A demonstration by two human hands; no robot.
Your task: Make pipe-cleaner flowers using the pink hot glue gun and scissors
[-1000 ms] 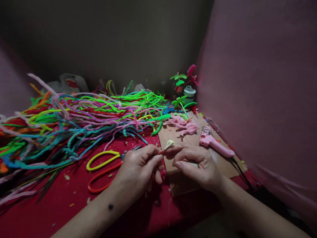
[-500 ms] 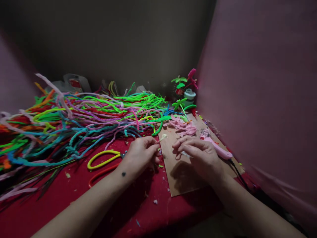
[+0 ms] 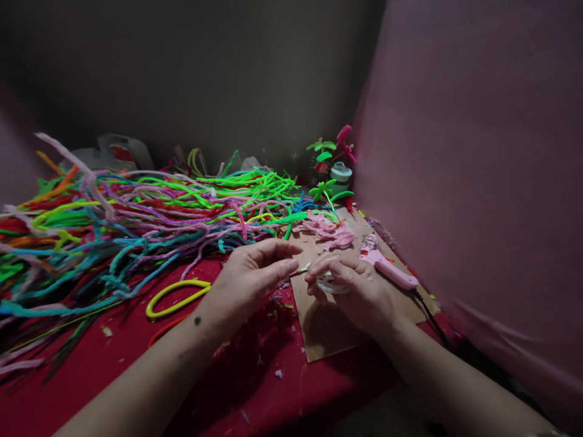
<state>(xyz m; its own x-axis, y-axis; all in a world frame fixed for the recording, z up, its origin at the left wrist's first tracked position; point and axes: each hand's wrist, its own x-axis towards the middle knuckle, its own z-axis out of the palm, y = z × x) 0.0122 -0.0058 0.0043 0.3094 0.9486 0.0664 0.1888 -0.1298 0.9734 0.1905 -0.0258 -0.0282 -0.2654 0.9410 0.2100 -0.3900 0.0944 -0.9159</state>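
Over the board's left edge, my left hand [image 3: 257,270] pinches a thin stem with a small pale tip [image 3: 304,268] between thumb and forefinger. My right hand [image 3: 353,288] is curled around a white round piece that looks like a spool [image 3: 333,284], with holes or gaps in its face. Its fingertips are close to the pale tip; whether they touch it I cannot tell. Beneath the right hand lies a brown board [image 3: 319,343]. Left of my left wrist are scissors [image 3: 152,308] with one yellow and one red loop, their blades hidden by my arm.
A big heap of coloured pipe cleaners [image 3: 159,212] fills the left and back. Fuzzy pink pieces [image 3: 334,233] and a pink glue gun [image 3: 396,273] with a black cord lie on the board. Behind stand a small bottle [image 3: 340,173] and green fuzzy flowers [image 3: 322,189]. Scraps dot the red cloth [image 3: 273,400].
My hands have come closer together, and the pale tip is now beside my right fingertips. The white round piece shows more clearly in my right hand. The view has shifted slightly right.
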